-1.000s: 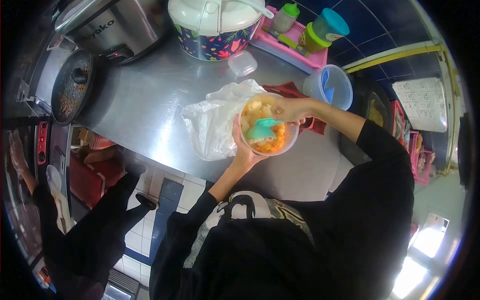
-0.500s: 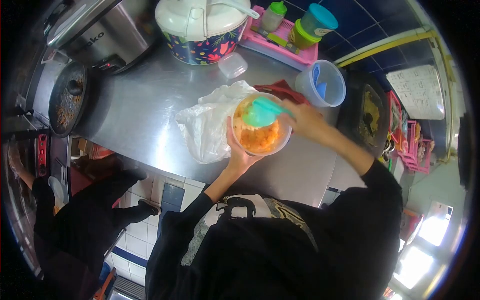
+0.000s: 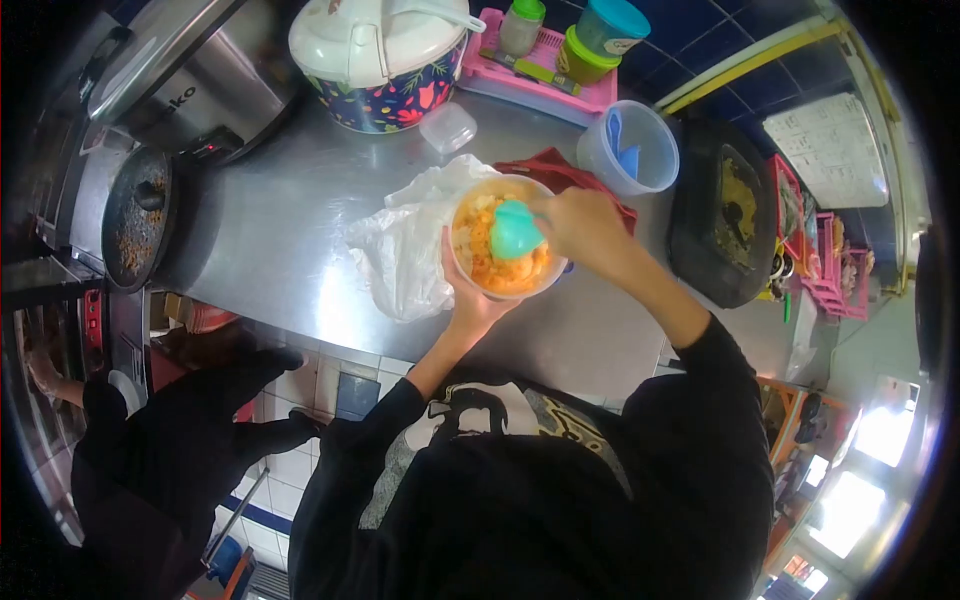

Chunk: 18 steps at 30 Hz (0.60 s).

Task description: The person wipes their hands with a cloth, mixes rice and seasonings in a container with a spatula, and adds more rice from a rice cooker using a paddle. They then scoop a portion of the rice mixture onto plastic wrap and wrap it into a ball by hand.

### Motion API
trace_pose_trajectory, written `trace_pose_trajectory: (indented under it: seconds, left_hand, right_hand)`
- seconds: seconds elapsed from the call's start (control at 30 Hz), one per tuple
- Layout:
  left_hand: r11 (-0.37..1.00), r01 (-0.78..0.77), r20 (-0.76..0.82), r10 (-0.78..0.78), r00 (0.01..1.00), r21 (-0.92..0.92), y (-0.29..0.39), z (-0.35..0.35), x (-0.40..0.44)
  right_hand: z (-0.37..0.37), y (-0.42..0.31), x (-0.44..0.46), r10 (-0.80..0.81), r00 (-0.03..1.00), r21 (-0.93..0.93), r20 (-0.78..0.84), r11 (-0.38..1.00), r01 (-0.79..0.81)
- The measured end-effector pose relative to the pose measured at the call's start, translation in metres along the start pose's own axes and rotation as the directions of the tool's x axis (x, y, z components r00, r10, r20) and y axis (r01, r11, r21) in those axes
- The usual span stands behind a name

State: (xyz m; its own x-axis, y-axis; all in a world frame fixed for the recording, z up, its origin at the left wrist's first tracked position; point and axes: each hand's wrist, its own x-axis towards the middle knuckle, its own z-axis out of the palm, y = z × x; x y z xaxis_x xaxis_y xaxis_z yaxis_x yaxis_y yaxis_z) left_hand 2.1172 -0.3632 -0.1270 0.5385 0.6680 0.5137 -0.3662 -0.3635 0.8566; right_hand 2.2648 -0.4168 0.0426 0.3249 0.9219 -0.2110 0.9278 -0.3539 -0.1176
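Note:
A round clear plastic tub (image 3: 522, 293) holds orange, chunky food (image 3: 493, 271) with paler bits at its left side. My left hand (image 3: 474, 306) is closed around the tub's lower left side, over the front of the counter. In my right hand (image 3: 580, 232) is a turquoise serving spoon (image 3: 513, 233), its rounded head down against the food inside the tub. My fingers hide most of its handle. A crumpled white plastic bag (image 3: 398, 258) lies just left of the tub. Behind it is a dark red cloth (image 3: 550, 168).
Behind stand a floral rice container (image 3: 385, 100), a small clear box (image 3: 448, 128), a pink tray (image 3: 592, 102) and a clear bucket (image 3: 655, 165). A black lidded pan (image 3: 715, 265) is at right. A steel cooker (image 3: 215, 95) and another lidded pan (image 3: 137, 225) stand left, near another person (image 3: 160, 470).
The spoon's head has moved lower into the food, and its blur has lessened. My view has shifted slightly, so the tub and counter items appear further left. My left hand still supports the tub.

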Motion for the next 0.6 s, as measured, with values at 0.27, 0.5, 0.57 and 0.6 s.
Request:
trace_pose_trajectory:
  seconds: [0.27,0.5,0.57,0.6]
  left_hand:
    - [1.000,0.005,-0.014,-0.005,1.000,0.022,-0.001,0.001,-0.006]
    - [0.999,-0.009,0.014,0.008,1.000,0.032,0.003,-0.002,-0.004]
    - [1.000,-0.012,0.015,0.012,1.000,0.021,0.000,0.000,-0.007]
    - [1.000,-0.021,0.003,0.021,1.000,0.009,-0.009,0.000,-0.011]
  right_hand:
    - [0.034,-0.017,0.004,-0.101,0.987,-0.138,0.128,0.983,0.119]
    - [0.052,-0.022,0.009,-0.107,0.968,0.005,-0.227,0.994,0.111]
    - [0.045,-0.011,0.016,0.048,0.997,0.057,-0.062,0.997,-0.044]
    - [0.024,-0.014,0.017,0.200,0.974,0.087,0.109,0.974,-0.210]
